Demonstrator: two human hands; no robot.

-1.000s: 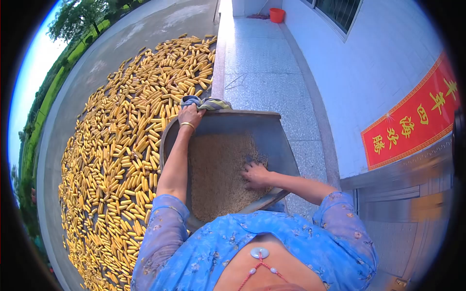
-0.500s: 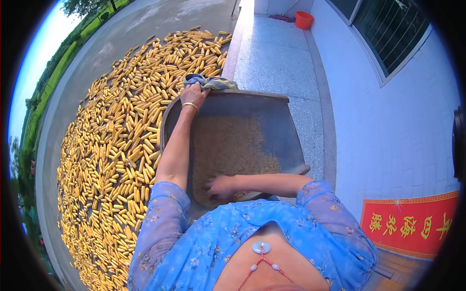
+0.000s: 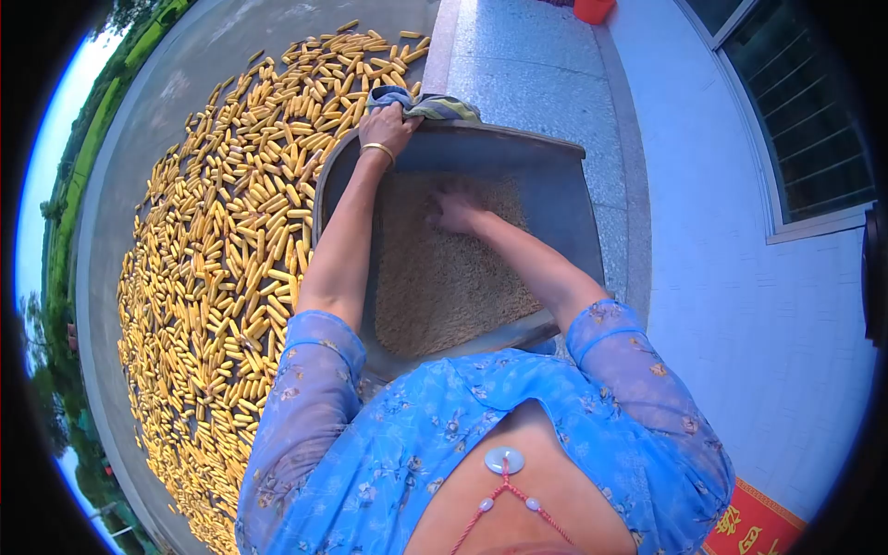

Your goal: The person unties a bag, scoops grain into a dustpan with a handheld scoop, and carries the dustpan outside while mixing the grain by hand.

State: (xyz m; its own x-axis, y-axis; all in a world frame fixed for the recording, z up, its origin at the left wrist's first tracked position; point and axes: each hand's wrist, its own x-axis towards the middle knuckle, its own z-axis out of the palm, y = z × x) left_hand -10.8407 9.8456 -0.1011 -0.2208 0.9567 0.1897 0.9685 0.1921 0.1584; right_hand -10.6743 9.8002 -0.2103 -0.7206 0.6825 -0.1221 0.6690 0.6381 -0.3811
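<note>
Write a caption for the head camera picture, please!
Right hand in grain, left hand at the bin rim, corn cobs spread alongside.

To the left, a broad spread of yellow corn cobs point(image 3: 222, 277) is lying on grey concrete ground point(image 3: 199, 69), the cobs pointing every way, many of them touching. Along the far left edge, a green field point(image 3: 85, 162) and dark trees point(image 3: 55, 388) are curving with the lens beside a bright sky point(image 3: 57, 120). At top centre, a speckled, bluish walkway point(image 3: 527, 74) is running away alongside the concrete. A red bucket point(image 3: 593, 9) is standing near the wall, cut off by the top edge. On the right, the white wall point(image 3: 712, 305) is framing a dark, barred window point(image 3: 800, 102). At lower right, a red banner point(image 3: 754, 525) with yellow characters is showing partly.
</note>
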